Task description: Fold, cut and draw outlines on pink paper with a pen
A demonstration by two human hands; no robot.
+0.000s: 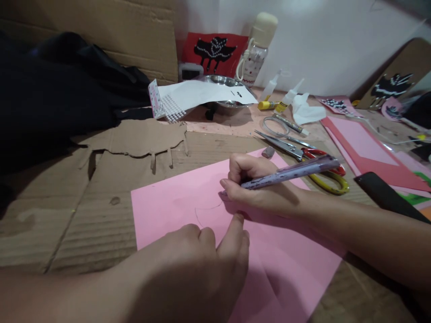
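Note:
A pink sheet of paper (pixel 168 197) lies at an angle on the cardboard, with a thin curved line drawn near its middle. My right hand (pixel 256 181) is closed round a worn purple-grey pen (pixel 292 172), its tip down at the paper by the line's right end. Just below, my left hand (pixel 205 260) rests on the sheet, index finger stretched out toward the pen tip and holding nothing. Its other fingers are partly hidden. A small grey eraser (pixel 268 152) sits at the sheet's top edge, beyond my right hand.
Scissors (pixel 303 154) with red and yellow handles lie right of the paper. A cardboard cutout (pixel 138 137) is at the left. Behind stand a metal bowl (pixel 222 80), bead sheet (pixel 173 109), glue bottles (pixel 289 96) and a drink bottle (pixel 256 56). Red sheets (pixel 387 168) lie right.

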